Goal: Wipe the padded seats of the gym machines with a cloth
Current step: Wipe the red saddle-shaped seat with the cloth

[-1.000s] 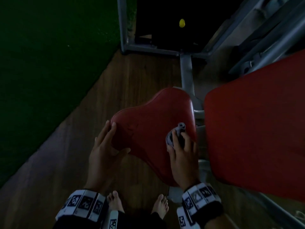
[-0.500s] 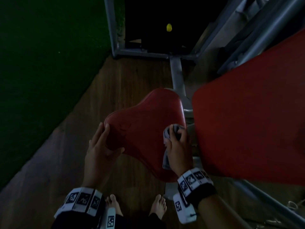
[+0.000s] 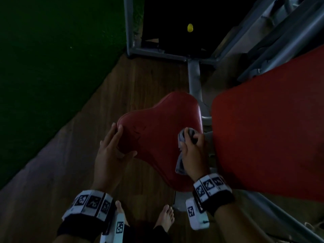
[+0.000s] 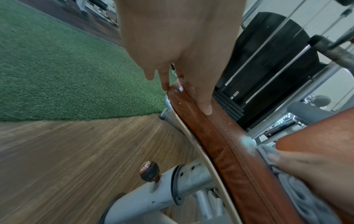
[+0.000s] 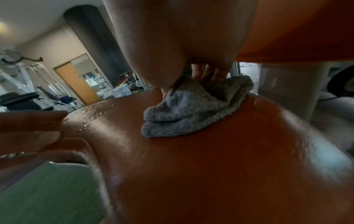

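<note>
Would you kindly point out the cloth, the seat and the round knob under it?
cloth [image 5: 189,112]: right wrist view, on the bunched grey fabric.
seat [image 3: 157,130]: head view, on its bare red top.
knob [image 4: 149,171]: left wrist view, on its dark round cap.

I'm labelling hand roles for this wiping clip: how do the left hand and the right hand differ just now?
The left hand lies with straight fingers against the near-left edge of the red padded seat, holding nothing; the right hand curls its fingers round the bunched grey cloth. The left hand touches the seat bare; the right hand presses the cloth onto the seat's right side, beside the large red back pad. Both wear marker wristbands.
</note>
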Available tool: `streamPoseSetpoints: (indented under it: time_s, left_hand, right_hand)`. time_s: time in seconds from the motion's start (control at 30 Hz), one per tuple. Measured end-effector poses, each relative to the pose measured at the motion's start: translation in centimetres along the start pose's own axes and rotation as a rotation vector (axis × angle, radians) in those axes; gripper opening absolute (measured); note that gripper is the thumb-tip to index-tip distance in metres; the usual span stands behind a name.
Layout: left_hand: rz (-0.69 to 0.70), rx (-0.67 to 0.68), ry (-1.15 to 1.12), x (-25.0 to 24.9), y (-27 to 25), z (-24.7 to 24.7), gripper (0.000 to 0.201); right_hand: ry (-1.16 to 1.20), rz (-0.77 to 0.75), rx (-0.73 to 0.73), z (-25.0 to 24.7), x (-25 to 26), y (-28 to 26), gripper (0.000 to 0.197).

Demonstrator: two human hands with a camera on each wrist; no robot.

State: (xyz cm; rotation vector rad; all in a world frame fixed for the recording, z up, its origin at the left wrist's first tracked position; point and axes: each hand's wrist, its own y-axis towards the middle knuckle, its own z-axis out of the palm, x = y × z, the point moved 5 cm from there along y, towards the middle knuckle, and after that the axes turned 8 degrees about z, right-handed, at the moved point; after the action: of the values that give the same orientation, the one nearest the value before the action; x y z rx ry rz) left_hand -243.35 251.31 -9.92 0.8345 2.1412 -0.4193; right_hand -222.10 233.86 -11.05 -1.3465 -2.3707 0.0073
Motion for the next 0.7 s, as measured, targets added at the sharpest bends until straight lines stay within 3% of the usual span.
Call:
streamPoseSetpoints:
  time_s: [0.13, 0.27, 0.4, 0.5, 0.6, 0.7]
  left_hand:
    - [-0.001, 0.002, 0.001, -0.1, 0.1, 0.1, 0.093]
    - [-0.024, 0.005, 0.002, -0.3, 0.2, 0.2, 0.094]
    - [-0.040, 0.004, 0.017, -0.3, 0.2, 0.1, 0.095]
    - [-0.033, -0.001, 0.051, -0.2, 0.2, 0.0, 0.096]
    - [-0.015, -0.009, 0.075, -0.1, 0.1, 0.0, 0.097]
    - [-0.013, -0.010, 0.092, -0.1, 0.1, 0.1, 0.096]
  right_hand:
    - [-0.080, 0.036, -0.022, 0.2, 1.4, 4.2, 0.051]
    - [-0.236, -0.053, -0.001, -0.1, 3.6, 7.8, 0.049]
    - [0.075, -0.129, 0.023, -0.6, 1.6, 4.3, 0.047]
    - [-0.024, -0.226, 0.034, -0.8, -1.2, 0.9, 0.050]
    - [-0.064, -0.104, 0.007, -1.5, -2.0, 1.2, 0.047]
    - [-0.114, 0.066, 0.083, -1.4, -0.8, 4.1, 0.050]
